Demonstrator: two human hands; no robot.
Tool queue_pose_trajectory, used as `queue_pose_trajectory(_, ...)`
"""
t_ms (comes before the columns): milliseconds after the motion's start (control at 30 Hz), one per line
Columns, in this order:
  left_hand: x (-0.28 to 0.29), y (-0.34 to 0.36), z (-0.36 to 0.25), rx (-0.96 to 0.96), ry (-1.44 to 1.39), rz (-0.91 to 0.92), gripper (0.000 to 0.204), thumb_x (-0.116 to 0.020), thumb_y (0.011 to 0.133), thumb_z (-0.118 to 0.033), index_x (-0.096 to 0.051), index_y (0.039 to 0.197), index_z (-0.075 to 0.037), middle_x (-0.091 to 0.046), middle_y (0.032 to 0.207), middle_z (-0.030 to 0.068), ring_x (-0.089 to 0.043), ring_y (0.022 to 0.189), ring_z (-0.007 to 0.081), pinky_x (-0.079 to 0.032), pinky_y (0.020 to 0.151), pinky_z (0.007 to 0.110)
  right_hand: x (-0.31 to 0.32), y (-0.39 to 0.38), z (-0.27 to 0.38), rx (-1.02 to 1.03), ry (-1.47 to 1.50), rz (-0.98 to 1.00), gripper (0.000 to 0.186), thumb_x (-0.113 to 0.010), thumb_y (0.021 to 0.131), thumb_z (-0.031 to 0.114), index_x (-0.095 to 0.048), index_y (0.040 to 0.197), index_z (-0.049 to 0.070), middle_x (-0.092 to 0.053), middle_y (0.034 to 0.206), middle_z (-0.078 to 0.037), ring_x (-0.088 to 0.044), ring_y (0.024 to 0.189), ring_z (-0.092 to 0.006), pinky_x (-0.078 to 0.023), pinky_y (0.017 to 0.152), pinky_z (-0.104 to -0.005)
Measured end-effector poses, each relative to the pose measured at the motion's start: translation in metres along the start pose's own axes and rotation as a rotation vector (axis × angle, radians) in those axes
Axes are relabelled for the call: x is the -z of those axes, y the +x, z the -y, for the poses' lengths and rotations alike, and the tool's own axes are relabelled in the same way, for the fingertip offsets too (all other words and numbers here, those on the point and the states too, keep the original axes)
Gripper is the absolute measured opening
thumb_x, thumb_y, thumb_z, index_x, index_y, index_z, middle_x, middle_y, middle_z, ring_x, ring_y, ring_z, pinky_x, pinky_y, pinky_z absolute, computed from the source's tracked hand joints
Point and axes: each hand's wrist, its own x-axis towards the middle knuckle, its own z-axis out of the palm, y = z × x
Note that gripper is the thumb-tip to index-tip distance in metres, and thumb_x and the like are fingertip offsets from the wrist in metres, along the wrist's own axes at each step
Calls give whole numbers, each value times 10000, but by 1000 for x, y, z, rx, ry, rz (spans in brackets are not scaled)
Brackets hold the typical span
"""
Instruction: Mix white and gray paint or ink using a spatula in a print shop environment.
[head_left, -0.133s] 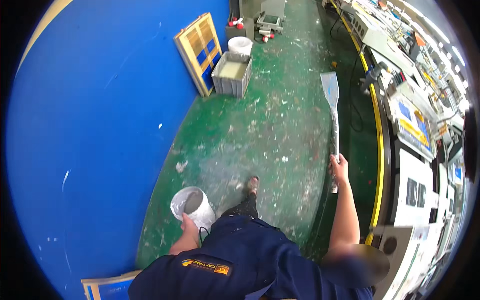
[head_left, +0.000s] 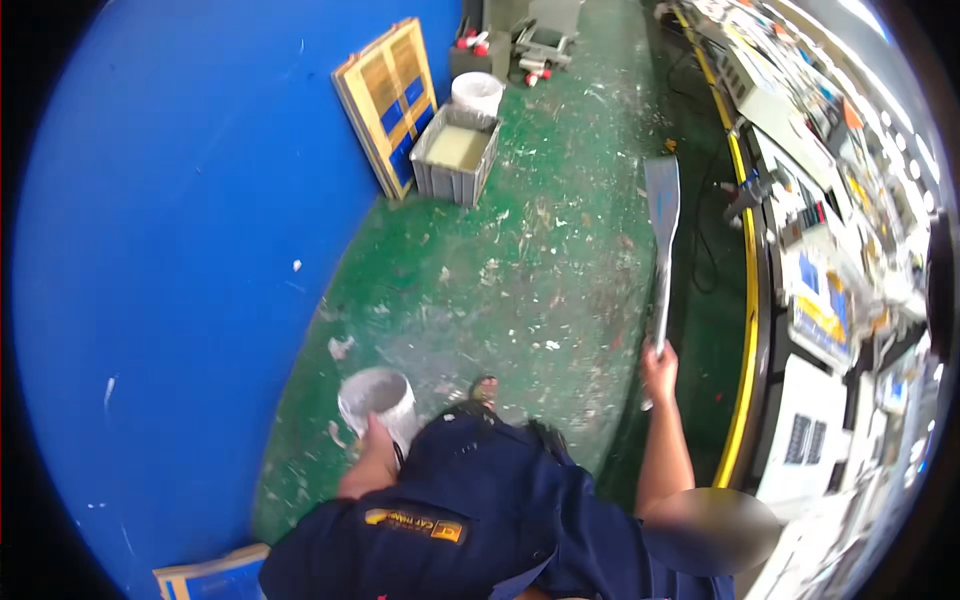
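Note:
A white bucket (head_left: 398,408) smeared with grey hangs at the lower left. My left hand (head_left: 374,442) is closed on its near rim, the thumb showing on top. Its inside looks grey; how full it is, I cannot tell. My right hand (head_left: 659,370) is wrapped round the lower handle of a long paddle (head_left: 663,198) with a flat, widening, pale grey-blue blade. The blade points away from me, up over the floor, and a short end of the handle sticks out below my fist.
Along the left runs a blue wall (head_left: 180,280). Ahead, a wooden frame (head_left: 385,105) leans there beside a grey crate (head_left: 455,182) of cloudy liquid and a white tub (head_left: 478,92). To the right stands a long equipment line (head_left: 805,420) with a yellow edge (head_left: 752,330). The green floor (head_left: 500,300) is paint-spotted.
The paddle and my right hand have shifted slightly left and down in the picture. My forward foot shows less, and the surroundings have shifted a little. Both hands keep their hold.

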Motion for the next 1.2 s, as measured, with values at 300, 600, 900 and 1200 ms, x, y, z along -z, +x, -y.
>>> queue_pose_trajectory(300,-316,181,-193,-44,-489,-319,626,-737,864,-497,-641,1135,60,-652,1081,129,-671,928,214,-578,774,368,-99,222,-21,-667,-366,361,303,-728,898,263,-638,767,5,-588,588,-44,-563,461,-151,-466,440,-350)
queue_pose_trajectory(600,-676,264,-346,89,-862,-322,438,-727,920,-474,-592,937,-58,-553,812,34,-561,642,131,-484,547,263,-378,912,149,-147,-427,619,316,-638,935,303,-611,813,13,-604,610,-81,-598,502,-190,-460,477,-344)
queue_pose_trajectory(900,-864,459,-369,314,-1053,-369,444,-726,906,-417,-608,1192,-99,-675,1090,92,-685,880,195,-588,664,230,-817,1138,190,-167,-615,1072,253,-672,978,273,-640,1033,28,-609,717,-29,-581,535,-107,-483,481,-290)
queue_pose_trajectory(1200,-1002,609,-295,339,-983,-591,355,-707,943,-172,-562,1205,19,-601,1168,108,-655,1099,261,-618,847,297,-1072,1169,4,-594,-495,1472,258,-627,983,229,-611,1076,-11,-625,754,-48,-589,556,-119,-475,498,-296)
